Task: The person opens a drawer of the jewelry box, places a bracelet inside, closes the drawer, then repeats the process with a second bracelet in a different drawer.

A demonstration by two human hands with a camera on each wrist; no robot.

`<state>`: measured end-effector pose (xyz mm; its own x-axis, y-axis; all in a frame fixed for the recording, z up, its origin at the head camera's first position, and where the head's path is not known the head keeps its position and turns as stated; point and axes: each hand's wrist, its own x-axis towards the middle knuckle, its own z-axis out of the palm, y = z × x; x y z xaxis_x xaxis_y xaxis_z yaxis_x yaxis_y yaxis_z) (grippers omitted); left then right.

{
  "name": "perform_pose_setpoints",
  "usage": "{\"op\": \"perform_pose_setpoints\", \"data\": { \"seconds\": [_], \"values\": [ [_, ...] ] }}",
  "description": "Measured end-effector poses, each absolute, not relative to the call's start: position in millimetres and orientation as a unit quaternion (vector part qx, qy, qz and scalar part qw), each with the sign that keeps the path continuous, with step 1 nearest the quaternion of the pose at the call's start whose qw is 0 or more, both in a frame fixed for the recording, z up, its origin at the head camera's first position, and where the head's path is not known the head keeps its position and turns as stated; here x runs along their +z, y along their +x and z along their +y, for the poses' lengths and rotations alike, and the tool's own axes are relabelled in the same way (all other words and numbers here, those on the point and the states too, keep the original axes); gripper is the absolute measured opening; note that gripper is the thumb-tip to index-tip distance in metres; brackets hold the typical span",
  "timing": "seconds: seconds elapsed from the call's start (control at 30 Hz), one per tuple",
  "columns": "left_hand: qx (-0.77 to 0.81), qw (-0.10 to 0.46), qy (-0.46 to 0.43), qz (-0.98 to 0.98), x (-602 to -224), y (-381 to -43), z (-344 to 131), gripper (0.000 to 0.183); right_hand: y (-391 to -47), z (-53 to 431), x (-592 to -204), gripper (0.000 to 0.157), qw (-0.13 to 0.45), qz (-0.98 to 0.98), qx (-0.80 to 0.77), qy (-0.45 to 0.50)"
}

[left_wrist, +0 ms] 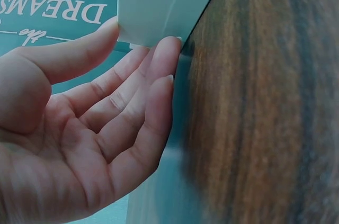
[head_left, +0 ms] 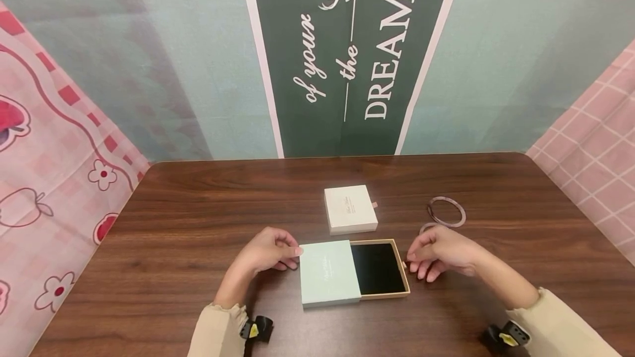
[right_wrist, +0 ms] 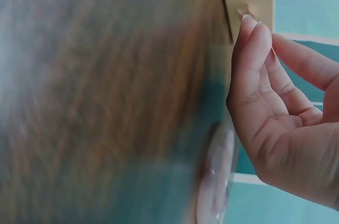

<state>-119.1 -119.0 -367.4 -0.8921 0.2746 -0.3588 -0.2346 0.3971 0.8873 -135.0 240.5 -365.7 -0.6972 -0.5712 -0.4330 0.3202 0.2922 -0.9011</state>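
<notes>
A mint-green slide-out gift box lies flat on the table, its tan drawer pulled partway out to the right. Inside the drawer shows a flat black lining. My left hand holds the sleeve's left end, the thumb at its top edge and fingertips low on its side, as the left wrist view of the sleeve shows. At the drawer's right end, my right hand pinches the small ribbon pull tab; fingertips partly cover the tab.
Behind the green box sits a closed white gift box with a pink tab. A pale purple bangle lies to the right, and part of another shows behind my right hand. Fabric hangings border the wooden table.
</notes>
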Motion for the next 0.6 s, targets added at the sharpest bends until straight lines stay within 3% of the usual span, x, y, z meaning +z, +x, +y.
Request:
{"op": "perform_pose_setpoints", "data": {
  "seconds": [0.13, 0.37, 0.6],
  "values": [
    [0.547, 0.230, 0.014, 0.805, -367, -119, -119, 0.015, -139, 253, -357, 0.025, 0.373, 0.699, -0.602, -0.102],
    [0.545, 0.230, 0.013, 0.806, -368, -119, -119, 0.015, -148, 283, -344, 0.014, 0.343, 0.696, -0.618, -0.128],
    [0.543, 0.228, 0.014, 0.808, -369, -118, -120, 0.015, -156, 312, -340, 0.020, 0.325, 0.702, -0.623, -0.117]
  ]
}}
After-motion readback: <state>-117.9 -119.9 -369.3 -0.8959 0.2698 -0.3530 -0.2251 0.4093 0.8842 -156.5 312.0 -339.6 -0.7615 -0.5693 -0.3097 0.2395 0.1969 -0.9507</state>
